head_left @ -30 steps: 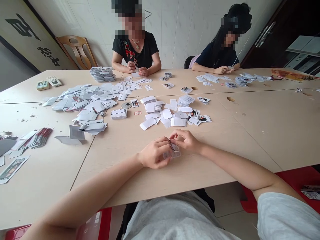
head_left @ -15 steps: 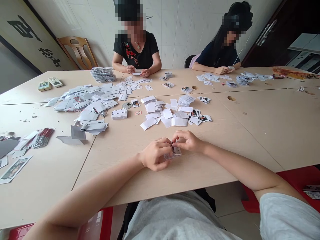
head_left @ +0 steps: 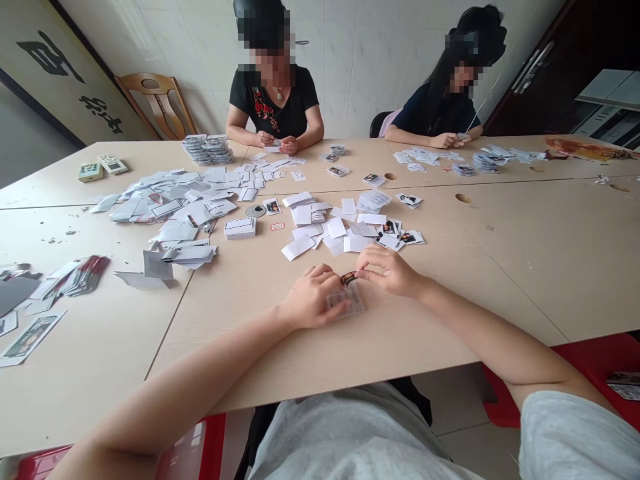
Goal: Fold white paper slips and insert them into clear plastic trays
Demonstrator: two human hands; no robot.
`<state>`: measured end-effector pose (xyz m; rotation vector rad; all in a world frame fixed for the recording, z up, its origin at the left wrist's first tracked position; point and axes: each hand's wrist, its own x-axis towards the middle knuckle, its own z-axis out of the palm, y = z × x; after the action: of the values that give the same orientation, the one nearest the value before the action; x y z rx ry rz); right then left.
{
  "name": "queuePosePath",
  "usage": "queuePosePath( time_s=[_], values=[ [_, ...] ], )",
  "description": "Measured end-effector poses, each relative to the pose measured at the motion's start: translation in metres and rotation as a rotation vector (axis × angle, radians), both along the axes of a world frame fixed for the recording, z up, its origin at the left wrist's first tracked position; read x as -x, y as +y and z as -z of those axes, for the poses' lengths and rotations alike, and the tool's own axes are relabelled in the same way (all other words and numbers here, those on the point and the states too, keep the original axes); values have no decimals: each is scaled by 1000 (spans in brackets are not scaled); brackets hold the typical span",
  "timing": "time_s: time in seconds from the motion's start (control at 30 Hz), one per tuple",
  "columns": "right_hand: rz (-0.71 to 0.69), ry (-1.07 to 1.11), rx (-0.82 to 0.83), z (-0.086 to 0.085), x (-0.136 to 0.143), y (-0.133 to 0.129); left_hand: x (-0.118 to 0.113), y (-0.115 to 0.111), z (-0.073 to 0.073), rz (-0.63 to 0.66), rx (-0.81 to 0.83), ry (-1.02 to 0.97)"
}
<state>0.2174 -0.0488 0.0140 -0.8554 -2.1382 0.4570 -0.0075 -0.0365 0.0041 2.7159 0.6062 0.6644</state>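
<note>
Right fingers (head_left: pixel 369 274) pinch 1 dark strip (head_left: pixel 348 278); left fingers (head_left: pixel 339 309), 1 clear piece (head_left: pixel 354 304).

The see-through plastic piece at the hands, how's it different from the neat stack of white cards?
The flat, see-through plastic piece is clear, while the neat stack of white cards isn't. The stack looks thicker than the plastic piece. The left hand touches the plastic piece; no hand touches the stack. Both look rectangular.

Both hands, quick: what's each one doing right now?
Left hand: closed on a clear plastic holder at the table.
Right hand: closed, fingertips pinching a small dark curved piece.
</note>
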Motion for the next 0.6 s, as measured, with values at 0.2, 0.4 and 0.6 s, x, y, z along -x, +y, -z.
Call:
queuePosePath(
  time_s=[0.2, 0.4, 0.6],
  values=[
    [275, 331, 147, -3, -10, 8, -2, -1, 0, -201, -20, 95],
    [343, 667, 698, 8, -12, 16, -3, 1, 6, -286, 38, 113],
    [261, 602, 816, 15, 4, 8, -3, 4, 8, -385, -3, 17]
  ],
)
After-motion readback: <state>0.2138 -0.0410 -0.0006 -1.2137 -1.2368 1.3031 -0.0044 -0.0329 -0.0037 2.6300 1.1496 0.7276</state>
